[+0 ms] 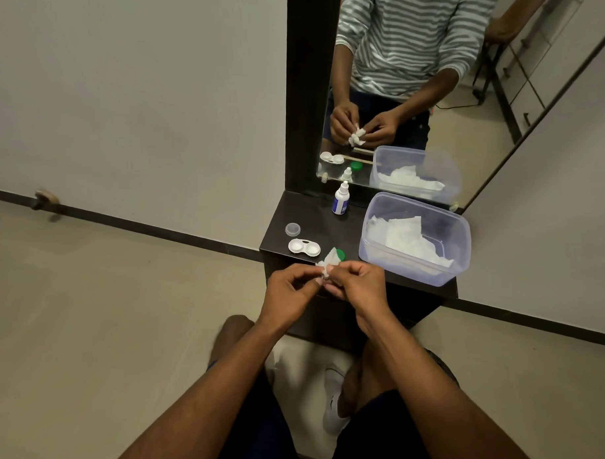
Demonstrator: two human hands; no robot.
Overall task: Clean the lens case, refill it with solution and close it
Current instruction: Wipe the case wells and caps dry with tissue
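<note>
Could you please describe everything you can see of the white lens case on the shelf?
The lens case is a white, plastic-looking twin-well holder, two round cups joined by a narrow bridge. Both wells are uncapped and face up. It lies flat near the front left of the dark shelf, untouched by either hand, just in front of a clear cap.

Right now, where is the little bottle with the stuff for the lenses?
Find the dark shelf under the mirror. At its back, just left of the big clear plastic tub, the solution bottle stands upright. It is the only tall thing there: white with a blue label and pointed tip, while the lens case and small clear cap lie flat.
</note>
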